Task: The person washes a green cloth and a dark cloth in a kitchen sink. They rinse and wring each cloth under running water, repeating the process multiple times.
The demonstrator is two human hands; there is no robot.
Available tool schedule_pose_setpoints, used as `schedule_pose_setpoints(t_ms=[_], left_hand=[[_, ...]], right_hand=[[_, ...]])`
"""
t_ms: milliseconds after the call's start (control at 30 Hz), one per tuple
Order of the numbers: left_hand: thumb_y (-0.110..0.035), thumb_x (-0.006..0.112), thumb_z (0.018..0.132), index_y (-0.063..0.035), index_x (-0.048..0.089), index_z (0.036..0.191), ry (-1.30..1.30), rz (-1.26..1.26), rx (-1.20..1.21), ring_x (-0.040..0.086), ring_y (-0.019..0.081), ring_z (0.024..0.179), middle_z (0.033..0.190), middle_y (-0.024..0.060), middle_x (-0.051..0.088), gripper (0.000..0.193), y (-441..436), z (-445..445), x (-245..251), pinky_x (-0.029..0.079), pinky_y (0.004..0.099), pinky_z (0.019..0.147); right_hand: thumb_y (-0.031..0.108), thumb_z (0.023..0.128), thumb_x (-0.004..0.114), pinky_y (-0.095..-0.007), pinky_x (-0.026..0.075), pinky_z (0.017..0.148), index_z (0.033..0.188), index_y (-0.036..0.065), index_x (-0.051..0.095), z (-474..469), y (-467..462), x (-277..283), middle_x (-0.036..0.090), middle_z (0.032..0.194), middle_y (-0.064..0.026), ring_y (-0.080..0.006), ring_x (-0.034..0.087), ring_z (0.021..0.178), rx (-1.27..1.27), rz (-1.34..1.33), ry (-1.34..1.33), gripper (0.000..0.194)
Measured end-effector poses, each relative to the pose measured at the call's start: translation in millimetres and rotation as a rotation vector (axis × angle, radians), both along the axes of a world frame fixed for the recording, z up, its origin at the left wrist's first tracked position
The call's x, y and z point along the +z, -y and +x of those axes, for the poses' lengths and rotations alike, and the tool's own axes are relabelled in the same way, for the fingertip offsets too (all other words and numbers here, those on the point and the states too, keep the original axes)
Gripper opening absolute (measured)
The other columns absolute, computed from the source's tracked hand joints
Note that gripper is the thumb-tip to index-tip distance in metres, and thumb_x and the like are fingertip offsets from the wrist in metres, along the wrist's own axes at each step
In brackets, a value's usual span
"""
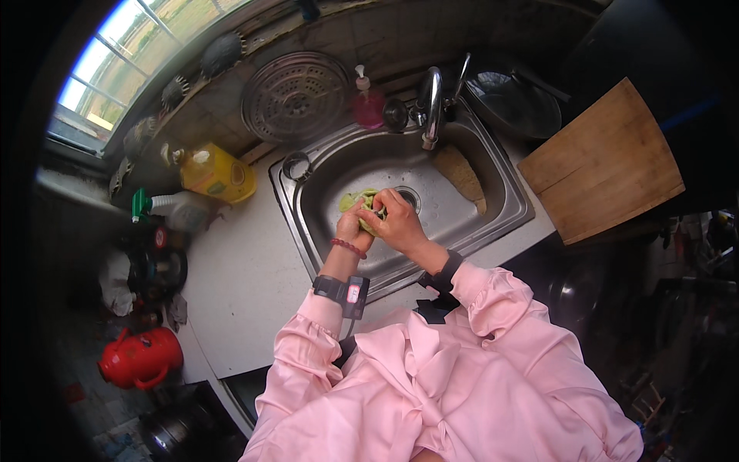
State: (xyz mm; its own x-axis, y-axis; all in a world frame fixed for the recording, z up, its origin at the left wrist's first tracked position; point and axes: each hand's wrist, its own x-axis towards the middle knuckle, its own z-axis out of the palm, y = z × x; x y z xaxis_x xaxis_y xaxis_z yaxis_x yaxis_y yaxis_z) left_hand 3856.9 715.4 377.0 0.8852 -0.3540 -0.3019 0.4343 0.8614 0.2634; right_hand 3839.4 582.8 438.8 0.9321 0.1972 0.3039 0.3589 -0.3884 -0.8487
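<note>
Over the stainless steel sink [323, 173], my two hands are close together on a crumpled yellow-green cloth [353, 199]. My left hand [352, 226] holds it from the left, with a red bead bracelet at the wrist. My right hand [401, 222] pinches at the same bundle from the right. Something small and dark shows between the fingers, too covered to name. Just beyond my right hand lies the sink drain [411, 197], partly hidden by it. The chrome faucet [433, 107] arches over the back of the basin, with no water visible from its spout.
A brown pad [461, 173] lies along the basin's right side. Right of the sink stands a wooden cutting board [606, 167]. Behind are a pink soap bottle [369, 110] and a perforated steamer tray [297, 98]. Leftward are a yellow jug [216, 173] and a red thermos [141, 357].
</note>
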Motion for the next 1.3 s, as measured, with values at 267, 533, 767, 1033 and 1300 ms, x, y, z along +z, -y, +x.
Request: schedule_pose_setpoints(t_ms=[267, 533, 767, 1033, 1300], left_hand=[[-0.022, 0.056, 0.092, -0.0048, 0.053, 0.113, 0.001, 0.360, 0.062, 0.061, 0.0206, 0.092, 0.106, 0.0078, 0.060, 0.027, 29, -16, 22, 0.049, 0.0358, 0.085], [-0.017, 0.054, 0.092, -0.0035, 0.056, 0.105, -0.092, 0.262, -0.025, 0.062, 0.0195, 0.089, 0.099, 0.0076, 0.062, 0.019, 11, -4, 22, 0.052, 0.0334, 0.076], [-0.006, 0.051, 0.091, -0.0039, 0.046, 0.124, 0.080, 0.655, -0.044, 0.057, 0.0210, 0.104, 0.115, 0.0076, 0.056, 0.033, 20, -11, 33, 0.046, 0.0348, 0.091], [-0.014, 0.070, 0.075, -0.0021, 0.048, 0.117, 0.937, 1.990, -0.318, 0.054, 0.0343, 0.101, 0.111, 0.0168, 0.048, 0.050, 19, -28, 41, 0.044, 0.0375, 0.092], [-0.030, 0.061, 0.090, -0.0089, 0.042, 0.122, 0.046, 0.871, 0.144, 0.054, 0.0168, 0.105, 0.116, 0.0052, 0.051, 0.043, -7, -4, 43, 0.051, 0.0354, 0.082]], right_hand=[[0.037, 0.089, 0.054, -0.0465, 0.046, 0.062, 0.078, 0.003, 0.052, 33, 5, 5, 0.061, 0.075, -0.0196, -0.0402, 0.060, 0.071, -0.171, -0.172, -0.110, 0.036], [0.029, 0.091, 0.052, -0.0489, 0.045, 0.061, 0.084, 0.002, 0.050, 8, -6, -12, 0.061, 0.080, -0.0219, -0.0429, 0.058, 0.073, -0.014, -0.030, -0.015, 0.028], [0.058, 0.091, 0.040, -0.0402, 0.044, 0.085, 0.116, 0.010, 0.053, 46, 35, -46, 0.062, 0.102, -0.0146, -0.0298, 0.060, 0.092, 0.080, 0.128, -0.626, 0.055], [0.038, 0.087, 0.061, -0.0327, 0.047, 0.087, 0.134, 0.005, 0.037, 60, 39, -29, 0.056, 0.116, -0.0108, -0.0239, 0.059, 0.099, 0.294, 0.584, -0.806, 0.062], [0.017, 0.094, 0.042, -0.0390, 0.047, 0.093, 0.119, 0.000, 0.050, 56, 23, -15, 0.058, 0.115, -0.0132, -0.0248, 0.059, 0.103, 0.480, 1.217, -1.103, 0.031]])
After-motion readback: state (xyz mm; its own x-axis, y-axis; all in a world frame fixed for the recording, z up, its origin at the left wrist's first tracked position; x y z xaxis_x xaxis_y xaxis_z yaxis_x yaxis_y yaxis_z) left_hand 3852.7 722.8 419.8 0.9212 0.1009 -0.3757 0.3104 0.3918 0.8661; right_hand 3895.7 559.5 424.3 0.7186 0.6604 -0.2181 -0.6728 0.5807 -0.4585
